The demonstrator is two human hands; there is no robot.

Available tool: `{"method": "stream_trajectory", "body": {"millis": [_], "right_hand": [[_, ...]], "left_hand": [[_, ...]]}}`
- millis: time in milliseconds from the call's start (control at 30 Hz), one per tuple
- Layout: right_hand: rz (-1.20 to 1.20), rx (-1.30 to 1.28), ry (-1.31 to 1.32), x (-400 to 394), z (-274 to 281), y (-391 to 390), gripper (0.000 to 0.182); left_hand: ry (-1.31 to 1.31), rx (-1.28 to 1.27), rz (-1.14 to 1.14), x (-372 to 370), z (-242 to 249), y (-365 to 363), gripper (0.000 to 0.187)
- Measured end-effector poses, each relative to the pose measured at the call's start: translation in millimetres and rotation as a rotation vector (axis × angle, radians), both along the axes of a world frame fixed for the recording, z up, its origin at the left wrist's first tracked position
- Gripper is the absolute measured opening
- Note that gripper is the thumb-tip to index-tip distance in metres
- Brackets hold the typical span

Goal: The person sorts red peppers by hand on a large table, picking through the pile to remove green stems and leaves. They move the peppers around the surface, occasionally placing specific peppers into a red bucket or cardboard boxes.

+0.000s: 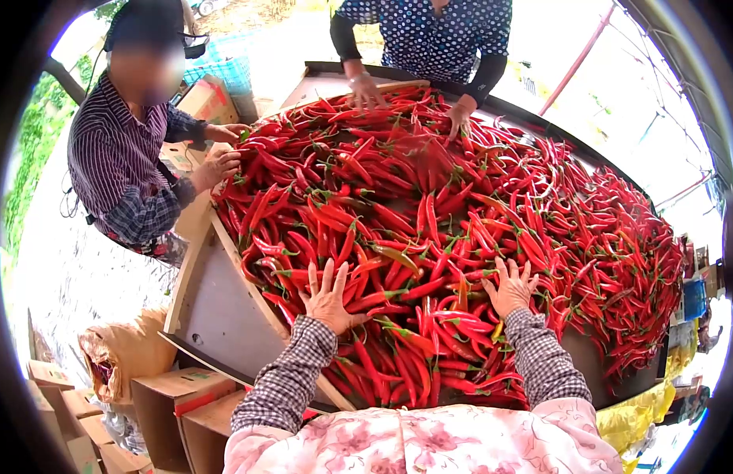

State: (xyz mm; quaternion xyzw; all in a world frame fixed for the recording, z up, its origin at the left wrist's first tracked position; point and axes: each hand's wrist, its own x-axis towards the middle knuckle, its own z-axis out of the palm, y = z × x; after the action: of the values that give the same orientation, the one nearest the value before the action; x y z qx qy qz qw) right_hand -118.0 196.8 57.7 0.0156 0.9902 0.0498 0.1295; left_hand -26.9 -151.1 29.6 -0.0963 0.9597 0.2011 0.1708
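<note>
A large heap of red chili peppers (430,213) with green stems covers most of a dark table. My left hand (330,302) rests on the near left part of the heap, palm down and fingers spread. To its right, my right hand (510,291) also lies on the peppers with its fingers apart. Neither hand grips a pepper. Between them are red peppers and a brownish-green one (396,257). Both my forearms wear checked sleeves.
A co-worker in a striped shirt (118,150) handles peppers at the left edge. Another in a dotted top (437,39) has both hands on the far side. A wooden strip (248,272) borders the grey tabletop (224,316). Cardboard boxes (157,411) stand below left.
</note>
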Motion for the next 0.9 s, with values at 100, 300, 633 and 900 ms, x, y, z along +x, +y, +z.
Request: {"method": "stream_trajectory", "body": {"millis": [100, 300, 633, 900], "right_hand": [[0.019, -0.02, 0.08, 2.9, -6.9, 0.7, 0.064], [0.033, -0.01, 0.144, 1.4, -14.6, 0.4, 0.061], [0.081, 0.01, 0.243, 2.5, -25.7, 4.1, 0.057], [0.048, -0.001, 0.192, 1.4, -23.1, -0.4, 0.056]], "left_hand": [[0.037, -0.006, 0.013, -25.1, -1.1, -8.3, 0.121], [0.1, -0.01, -0.004, -57.2, -20.3, -20.8, 0.116], [0.237, -0.015, 0.032, -84.4, -37.3, -33.6, 0.111], [0.236, -0.032, 0.029, -106.2, -38.3, -47.4, 0.111]]}}
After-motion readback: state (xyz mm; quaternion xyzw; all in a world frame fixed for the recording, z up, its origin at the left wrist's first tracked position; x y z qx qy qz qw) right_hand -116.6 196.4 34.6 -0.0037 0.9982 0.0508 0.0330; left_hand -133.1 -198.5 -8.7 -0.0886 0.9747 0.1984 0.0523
